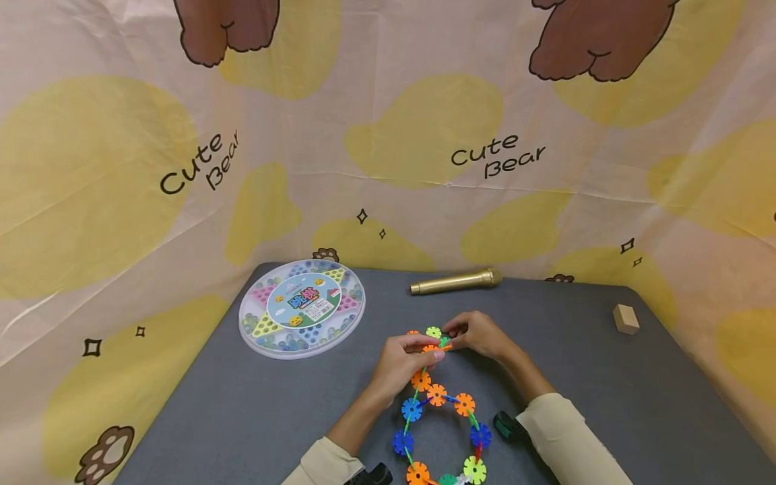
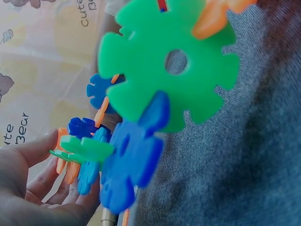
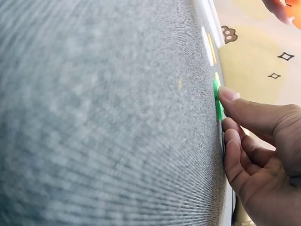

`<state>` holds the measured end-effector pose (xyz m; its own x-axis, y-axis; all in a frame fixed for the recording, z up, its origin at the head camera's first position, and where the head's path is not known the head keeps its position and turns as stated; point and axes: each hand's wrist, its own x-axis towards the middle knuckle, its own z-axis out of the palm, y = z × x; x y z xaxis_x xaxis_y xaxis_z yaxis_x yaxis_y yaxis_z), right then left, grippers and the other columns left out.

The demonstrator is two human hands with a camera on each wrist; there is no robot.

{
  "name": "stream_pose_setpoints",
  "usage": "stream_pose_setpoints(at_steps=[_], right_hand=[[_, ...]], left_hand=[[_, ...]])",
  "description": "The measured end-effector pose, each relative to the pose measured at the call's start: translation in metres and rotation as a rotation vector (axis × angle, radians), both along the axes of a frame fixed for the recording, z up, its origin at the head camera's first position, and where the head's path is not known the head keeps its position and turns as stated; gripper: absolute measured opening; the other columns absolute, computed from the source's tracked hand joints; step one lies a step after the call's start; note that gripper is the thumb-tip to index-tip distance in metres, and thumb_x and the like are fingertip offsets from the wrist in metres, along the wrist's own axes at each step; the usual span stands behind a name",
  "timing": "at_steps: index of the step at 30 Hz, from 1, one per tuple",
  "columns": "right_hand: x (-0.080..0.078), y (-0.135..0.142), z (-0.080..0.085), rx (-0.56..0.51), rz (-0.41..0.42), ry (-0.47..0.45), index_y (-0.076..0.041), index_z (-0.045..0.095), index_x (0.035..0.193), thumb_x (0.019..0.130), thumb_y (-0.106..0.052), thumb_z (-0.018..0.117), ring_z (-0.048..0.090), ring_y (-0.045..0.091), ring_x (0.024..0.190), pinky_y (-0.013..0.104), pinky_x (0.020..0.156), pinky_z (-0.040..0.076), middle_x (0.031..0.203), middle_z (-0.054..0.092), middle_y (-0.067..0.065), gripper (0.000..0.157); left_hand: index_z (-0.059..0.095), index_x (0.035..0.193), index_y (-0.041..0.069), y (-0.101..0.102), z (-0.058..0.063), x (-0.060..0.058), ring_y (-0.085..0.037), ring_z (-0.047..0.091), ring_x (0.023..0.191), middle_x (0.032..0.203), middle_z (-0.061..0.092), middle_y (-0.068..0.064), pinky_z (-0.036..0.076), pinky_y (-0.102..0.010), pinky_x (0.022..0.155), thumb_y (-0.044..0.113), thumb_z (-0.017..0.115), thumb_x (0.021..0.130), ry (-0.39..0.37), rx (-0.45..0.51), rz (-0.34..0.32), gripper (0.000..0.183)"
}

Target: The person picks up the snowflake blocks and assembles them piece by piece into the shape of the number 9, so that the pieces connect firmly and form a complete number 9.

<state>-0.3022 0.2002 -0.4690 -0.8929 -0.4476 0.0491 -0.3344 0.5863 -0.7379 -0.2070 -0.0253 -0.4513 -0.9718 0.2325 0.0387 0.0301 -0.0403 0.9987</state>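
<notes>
A ring of notched plastic snowflake discs, orange, blue and green, lies on the grey table, with one blue disc [image 1: 411,409] on its left side. Above the ring, my left hand [image 1: 394,367] pinches an orange disc at the upper end of the linked chain. In the left wrist view a large green disc [image 2: 207,80] fills the foreground, partly covering the chain. My right hand [image 1: 483,335] is just right of the left, its thumb and fingers pinching a loose green disc [image 3: 217,99] low at the tabletop. A yellow-green disc [image 1: 433,332] lies beside it.
A round clear-lidded board game case [image 1: 254,303] with marbles sits at the back left. Behind the hands lies a gold microphone [image 1: 455,281]. A small wooden block [image 1: 626,319] stands at the right. A printed cloth [image 1: 412,202] hangs behind the table.
</notes>
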Motion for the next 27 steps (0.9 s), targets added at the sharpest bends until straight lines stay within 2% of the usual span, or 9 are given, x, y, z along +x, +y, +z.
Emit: stream_pose_setpoints(at_steps=[5,10,17,22,27], right_hand=[[0.0,-0.001,-0.001,0.025,0.006,0.014,-0.003,0.083,0.104,0.083,-0.003,0.086,0.065,0.011,0.081,0.026,0.07,0.054,0.093,0.076,0.003,0.022],[0.001,-0.001,0.0,0.032,0.006,0.017,-0.003,0.083,0.103,0.082,-0.006,0.088,0.064,0.012,0.08,0.027,0.069,0.054,0.091,0.076,0.002,0.022],[0.002,-0.002,0.001,0.026,0.007,0.009,-0.005,0.082,0.099,0.08,-0.007,0.09,0.062,0.012,0.079,0.025,0.068,0.052,0.088,0.071,0.001,0.021],[0.006,-0.001,0.003,-0.006,0.023,0.006,-0.006,0.078,0.096,0.084,-0.003,0.086,0.061,0.013,0.077,0.024,0.067,0.051,0.083,0.07,0.001,0.015],[0.014,0.004,0.006,-0.015,0.05,-0.012,-0.005,0.077,0.1,0.091,-0.007,0.082,0.062,0.012,0.072,0.025,0.062,0.053,0.083,0.072,0.001,0.01]], left_hand=[[0.076,0.12,-0.005,0.0,0.0,0.0,-0.022,0.075,0.082,0.099,0.079,-0.016,0.061,-0.028,0.074,0.016,0.083,0.093,0.002,0.001,0.001,0.035],[0.076,0.12,-0.006,0.0,0.0,0.0,-0.021,0.075,0.08,0.098,0.079,-0.016,0.06,-0.026,0.072,0.016,0.082,0.093,0.001,0.004,-0.001,0.035],[0.076,0.119,-0.007,0.0,0.0,-0.001,-0.025,0.076,0.083,0.099,0.079,-0.017,0.063,-0.032,0.076,0.015,0.083,0.093,-0.003,0.006,0.002,0.034],[0.075,0.118,-0.009,0.0,-0.001,-0.001,-0.024,0.075,0.081,0.096,0.079,-0.016,0.061,-0.028,0.073,0.013,0.082,0.093,-0.004,0.023,0.001,0.034],[0.075,0.117,-0.01,0.0,-0.001,-0.002,-0.021,0.074,0.079,0.092,0.078,-0.012,0.058,-0.023,0.069,0.013,0.082,0.093,0.002,0.03,-0.006,0.033]])
